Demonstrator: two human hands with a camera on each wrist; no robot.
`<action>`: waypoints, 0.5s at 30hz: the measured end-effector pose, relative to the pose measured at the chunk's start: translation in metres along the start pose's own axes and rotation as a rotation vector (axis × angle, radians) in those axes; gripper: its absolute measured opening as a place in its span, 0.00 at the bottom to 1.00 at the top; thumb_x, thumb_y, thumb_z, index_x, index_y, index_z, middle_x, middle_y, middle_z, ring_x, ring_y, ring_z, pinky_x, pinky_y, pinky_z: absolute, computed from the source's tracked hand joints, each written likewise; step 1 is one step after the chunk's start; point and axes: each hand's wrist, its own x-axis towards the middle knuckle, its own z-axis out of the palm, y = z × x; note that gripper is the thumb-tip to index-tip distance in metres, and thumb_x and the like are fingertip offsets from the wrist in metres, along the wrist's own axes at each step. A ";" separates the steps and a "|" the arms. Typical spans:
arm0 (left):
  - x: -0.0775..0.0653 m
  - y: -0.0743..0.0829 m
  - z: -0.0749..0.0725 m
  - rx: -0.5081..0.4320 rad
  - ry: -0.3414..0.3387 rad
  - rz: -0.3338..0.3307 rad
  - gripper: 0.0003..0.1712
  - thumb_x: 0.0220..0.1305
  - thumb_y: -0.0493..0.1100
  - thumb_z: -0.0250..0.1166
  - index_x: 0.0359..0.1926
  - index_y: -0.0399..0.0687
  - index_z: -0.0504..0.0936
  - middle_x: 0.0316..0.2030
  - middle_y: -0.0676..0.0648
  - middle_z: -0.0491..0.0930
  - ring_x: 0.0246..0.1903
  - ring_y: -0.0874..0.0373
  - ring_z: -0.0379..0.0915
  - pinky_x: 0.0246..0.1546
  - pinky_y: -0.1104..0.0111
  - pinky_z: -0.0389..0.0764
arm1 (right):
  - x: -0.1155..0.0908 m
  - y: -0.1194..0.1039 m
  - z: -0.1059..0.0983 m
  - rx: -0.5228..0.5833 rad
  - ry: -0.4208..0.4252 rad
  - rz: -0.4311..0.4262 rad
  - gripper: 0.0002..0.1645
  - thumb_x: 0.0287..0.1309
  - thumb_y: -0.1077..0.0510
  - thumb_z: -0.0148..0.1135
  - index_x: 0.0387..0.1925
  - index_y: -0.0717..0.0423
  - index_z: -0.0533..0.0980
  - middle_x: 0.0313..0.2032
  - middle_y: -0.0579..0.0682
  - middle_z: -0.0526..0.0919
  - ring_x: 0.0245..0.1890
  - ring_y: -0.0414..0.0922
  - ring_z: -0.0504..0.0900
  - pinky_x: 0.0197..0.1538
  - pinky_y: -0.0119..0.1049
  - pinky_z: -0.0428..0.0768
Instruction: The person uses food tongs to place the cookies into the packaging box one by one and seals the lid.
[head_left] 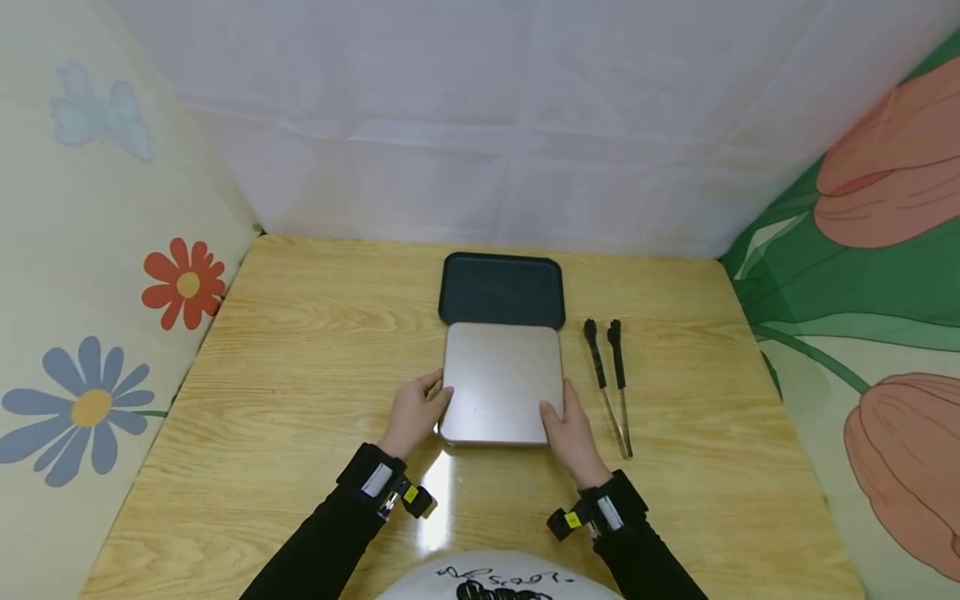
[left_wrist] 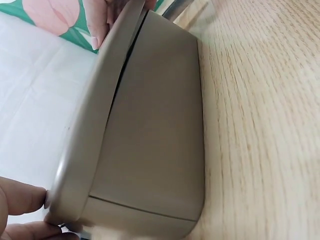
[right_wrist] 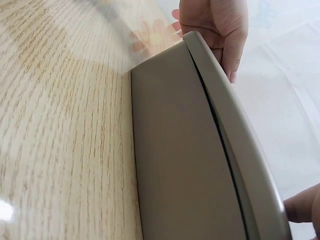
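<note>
A rectangular metal tin stands on the table, capped by a smooth silvery lid. At the lid's left edge my left hand holds on, thumb on the rim and fingers beneath it. My right hand grips the opposite edge, its thumb by the front right corner. In the left wrist view, a thin dark gap runs between the lid and the tin's front wall. The right wrist view shows the same slanting gap under the lid. What the tin contains is hidden.
Directly behind the tin lies a dark rectangular tray, close against it. Metal tongs with black tips lie to the right of my right hand. A white cloth hangs along the table's back edge, and patterned panels flank both sides.
</note>
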 end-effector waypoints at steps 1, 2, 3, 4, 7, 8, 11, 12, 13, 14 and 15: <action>0.000 0.000 0.000 -0.008 -0.002 -0.008 0.25 0.59 0.40 0.60 0.56 0.32 0.71 0.54 0.35 0.71 0.56 0.48 0.65 0.51 0.57 0.68 | 0.000 0.001 0.001 -0.003 0.001 0.001 0.38 0.65 0.58 0.45 0.66 0.72 0.40 0.67 0.69 0.42 0.67 0.60 0.42 0.64 0.52 0.46; 0.000 0.000 0.000 -0.012 -0.004 -0.014 0.25 0.59 0.40 0.60 0.56 0.32 0.71 0.54 0.35 0.71 0.56 0.47 0.65 0.52 0.57 0.68 | 0.001 0.002 0.001 -0.006 0.003 0.003 0.38 0.65 0.58 0.45 0.66 0.72 0.40 0.67 0.69 0.42 0.67 0.60 0.42 0.64 0.52 0.46; 0.000 0.001 0.001 -0.018 -0.005 -0.021 0.25 0.59 0.40 0.60 0.56 0.32 0.71 0.54 0.35 0.71 0.56 0.47 0.65 0.51 0.57 0.68 | 0.001 0.002 0.001 -0.010 0.002 0.003 0.38 0.65 0.58 0.45 0.66 0.71 0.40 0.67 0.69 0.42 0.67 0.60 0.43 0.64 0.52 0.46; 0.001 0.001 0.001 -0.025 -0.005 -0.024 0.24 0.59 0.40 0.60 0.56 0.32 0.71 0.54 0.35 0.71 0.56 0.47 0.65 0.51 0.57 0.68 | 0.001 0.003 0.001 -0.015 0.003 0.007 0.38 0.65 0.58 0.45 0.66 0.71 0.40 0.67 0.69 0.42 0.67 0.60 0.43 0.64 0.52 0.46; 0.002 0.002 0.002 -0.021 0.000 -0.015 0.23 0.59 0.39 0.60 0.54 0.32 0.72 0.53 0.35 0.72 0.55 0.46 0.66 0.51 0.57 0.69 | 0.002 0.004 0.000 -0.025 0.003 0.016 0.38 0.66 0.57 0.44 0.67 0.71 0.41 0.67 0.69 0.43 0.67 0.60 0.44 0.63 0.52 0.47; 0.003 0.002 0.002 -0.021 0.000 -0.012 0.23 0.59 0.39 0.59 0.54 0.31 0.72 0.53 0.34 0.72 0.55 0.46 0.66 0.51 0.57 0.69 | 0.003 0.003 0.000 -0.026 0.005 0.015 0.37 0.66 0.57 0.44 0.66 0.71 0.41 0.66 0.69 0.43 0.66 0.60 0.44 0.63 0.52 0.47; 0.005 0.002 0.003 -0.019 0.005 -0.002 0.23 0.60 0.39 0.59 0.54 0.30 0.72 0.52 0.34 0.72 0.54 0.46 0.67 0.50 0.57 0.70 | 0.006 0.004 0.001 -0.007 0.009 0.002 0.35 0.67 0.58 0.42 0.67 0.69 0.43 0.66 0.68 0.45 0.66 0.60 0.46 0.63 0.52 0.48; 0.006 0.001 0.003 -0.017 0.010 -0.003 0.23 0.60 0.39 0.59 0.54 0.30 0.72 0.52 0.34 0.73 0.54 0.46 0.68 0.49 0.57 0.70 | 0.007 0.004 0.001 0.001 0.012 -0.005 0.34 0.67 0.58 0.41 0.67 0.69 0.43 0.66 0.67 0.46 0.66 0.59 0.47 0.63 0.51 0.48; 0.007 0.001 0.003 -0.019 0.012 0.001 0.23 0.60 0.39 0.59 0.54 0.30 0.72 0.52 0.34 0.73 0.54 0.46 0.68 0.49 0.58 0.70 | 0.008 0.004 0.001 0.010 0.012 -0.012 0.33 0.67 0.59 0.40 0.67 0.68 0.43 0.66 0.67 0.46 0.66 0.59 0.47 0.63 0.52 0.48; 0.008 0.000 0.003 -0.018 0.016 0.004 0.23 0.60 0.39 0.59 0.54 0.30 0.72 0.52 0.34 0.73 0.53 0.46 0.68 0.49 0.58 0.71 | 0.009 0.004 0.001 0.017 0.013 -0.014 0.33 0.68 0.59 0.39 0.67 0.67 0.43 0.67 0.66 0.47 0.66 0.58 0.47 0.63 0.51 0.48; 0.008 0.000 0.003 -0.013 0.021 0.008 0.23 0.60 0.38 0.59 0.54 0.29 0.72 0.51 0.34 0.73 0.53 0.46 0.68 0.49 0.58 0.71 | 0.010 0.005 0.001 0.024 0.012 -0.016 0.32 0.68 0.59 0.38 0.68 0.67 0.43 0.67 0.66 0.47 0.66 0.58 0.47 0.64 0.50 0.48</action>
